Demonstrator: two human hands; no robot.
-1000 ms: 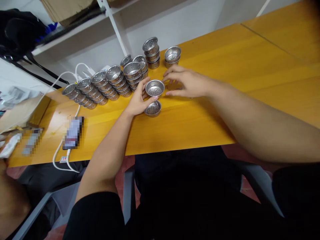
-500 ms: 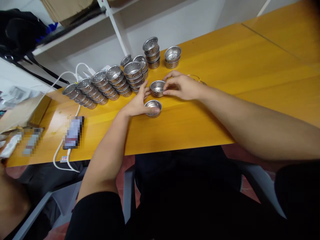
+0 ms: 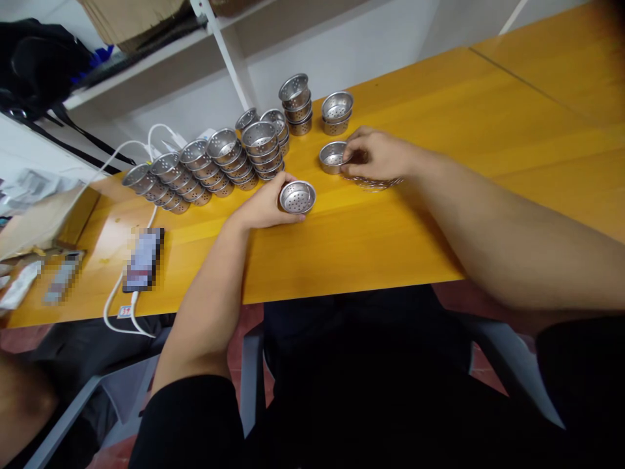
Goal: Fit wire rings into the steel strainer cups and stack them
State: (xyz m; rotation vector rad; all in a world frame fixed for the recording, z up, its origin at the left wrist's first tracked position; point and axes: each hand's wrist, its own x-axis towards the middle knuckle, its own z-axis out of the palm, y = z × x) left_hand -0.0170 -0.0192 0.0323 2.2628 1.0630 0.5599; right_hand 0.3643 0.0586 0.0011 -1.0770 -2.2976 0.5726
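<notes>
My left hand (image 3: 267, 206) is wrapped round a small perforated metal cup (image 3: 297, 197), which is tipped so that its holed bottom faces me. A thin wire ring seems to lie inside its rim. Farther right, my right hand (image 3: 378, 154) has its fingers bent at the right rim of a second perforated cup (image 3: 333, 158) standing upright on the table. Thin wire rings (image 3: 375, 184) lie in a loose pile under and beside that hand, partly hidden by it.
Several stacks of perforated cups (image 3: 223, 146) line the back left of the wooden table (image 3: 361, 254). Shorter stacks, of three cups (image 3: 295, 98) and two cups (image 3: 336, 111), stand behind my hands. At left lies a phone (image 3: 144, 259) with a white cable (image 3: 111, 306). Another person's arm (image 3: 24, 397) shows at lower left.
My right hand has moved right and back with its cup, which now stands near the wire rings. My left hand has picked up the nearer cup and tilted it towards me.
</notes>
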